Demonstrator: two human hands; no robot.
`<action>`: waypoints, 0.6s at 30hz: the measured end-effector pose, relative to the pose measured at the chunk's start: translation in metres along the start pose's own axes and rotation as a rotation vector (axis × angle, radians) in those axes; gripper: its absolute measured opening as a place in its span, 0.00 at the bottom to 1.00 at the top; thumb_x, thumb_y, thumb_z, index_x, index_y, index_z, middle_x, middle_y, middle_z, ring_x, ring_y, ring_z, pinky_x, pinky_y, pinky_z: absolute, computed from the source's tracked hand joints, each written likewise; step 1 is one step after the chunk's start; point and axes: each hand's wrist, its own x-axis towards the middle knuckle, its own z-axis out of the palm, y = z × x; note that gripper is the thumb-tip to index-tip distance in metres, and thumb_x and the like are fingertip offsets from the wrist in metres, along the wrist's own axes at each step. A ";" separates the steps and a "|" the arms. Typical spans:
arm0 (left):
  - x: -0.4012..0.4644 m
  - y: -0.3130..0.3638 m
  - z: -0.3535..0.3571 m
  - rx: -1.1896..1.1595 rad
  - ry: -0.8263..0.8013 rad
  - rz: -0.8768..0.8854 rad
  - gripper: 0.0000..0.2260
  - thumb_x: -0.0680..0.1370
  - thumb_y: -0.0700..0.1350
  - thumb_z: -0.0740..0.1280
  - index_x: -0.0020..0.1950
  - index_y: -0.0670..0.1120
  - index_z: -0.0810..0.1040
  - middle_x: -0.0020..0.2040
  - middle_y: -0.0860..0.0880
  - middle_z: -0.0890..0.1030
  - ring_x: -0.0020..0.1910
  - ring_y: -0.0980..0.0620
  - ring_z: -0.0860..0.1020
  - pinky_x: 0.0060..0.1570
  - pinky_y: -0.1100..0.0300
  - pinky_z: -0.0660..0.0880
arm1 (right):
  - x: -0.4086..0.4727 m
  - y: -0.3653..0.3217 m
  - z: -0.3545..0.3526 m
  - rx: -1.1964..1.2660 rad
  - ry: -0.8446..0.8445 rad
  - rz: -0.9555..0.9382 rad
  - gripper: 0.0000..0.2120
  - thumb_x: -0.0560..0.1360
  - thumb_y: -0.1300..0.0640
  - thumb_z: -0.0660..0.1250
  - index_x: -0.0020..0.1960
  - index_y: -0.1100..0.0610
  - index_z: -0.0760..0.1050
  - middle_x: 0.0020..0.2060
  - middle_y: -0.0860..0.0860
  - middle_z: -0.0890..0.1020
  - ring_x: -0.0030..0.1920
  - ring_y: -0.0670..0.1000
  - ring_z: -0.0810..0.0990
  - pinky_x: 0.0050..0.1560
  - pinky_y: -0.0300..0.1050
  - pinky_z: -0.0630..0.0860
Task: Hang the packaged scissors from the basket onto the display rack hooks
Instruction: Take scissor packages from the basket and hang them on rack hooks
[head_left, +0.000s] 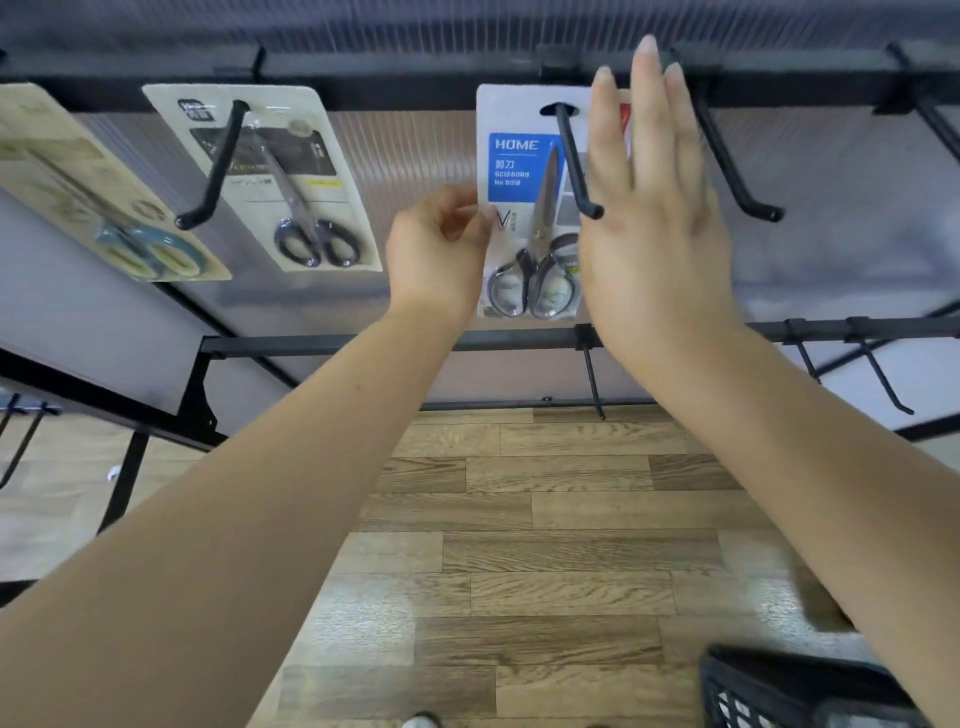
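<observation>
A white scissors package with a blue HOME label (519, 171) hangs on a black hook (574, 156) of the display rack, the hook passing through its top slot. My left hand (439, 254) pinches the package's left edge at mid height. My right hand (649, 218) is flat with fingers spread, in front of the package's right side and covering it. Two other packaged scissors hang to the left: one with black handles (291, 187) and one with blue handles (93, 192). The dark basket (769, 691) shows at the bottom right corner.
An unused black hook (737, 166) juts out right of my right hand, and another sits at the far right (930, 114). A lower rail (363, 344) carries more bare hooks (883, 379). Wood-pattern floor lies below.
</observation>
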 end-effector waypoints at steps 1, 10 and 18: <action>-0.001 0.002 0.001 0.016 0.006 -0.007 0.10 0.79 0.41 0.64 0.60 0.45 0.77 0.51 0.50 0.81 0.49 0.56 0.78 0.53 0.63 0.74 | -0.002 0.000 -0.002 -0.017 -0.007 -0.013 0.29 0.73 0.69 0.54 0.74 0.65 0.58 0.73 0.65 0.59 0.73 0.64 0.59 0.66 0.56 0.69; -0.065 -0.014 -0.015 0.486 -0.048 0.321 0.21 0.81 0.42 0.60 0.73 0.44 0.64 0.73 0.46 0.66 0.72 0.49 0.62 0.61 0.71 0.54 | -0.052 0.001 -0.021 -0.078 -0.131 -0.053 0.31 0.76 0.59 0.63 0.75 0.65 0.55 0.74 0.64 0.57 0.74 0.63 0.56 0.72 0.57 0.52; -0.136 -0.062 -0.017 0.887 -0.418 0.502 0.21 0.80 0.42 0.62 0.72 0.39 0.66 0.74 0.39 0.62 0.73 0.38 0.60 0.71 0.45 0.59 | -0.168 0.009 -0.047 -0.076 -0.294 0.102 0.31 0.79 0.52 0.59 0.75 0.64 0.54 0.75 0.64 0.56 0.75 0.62 0.55 0.72 0.59 0.53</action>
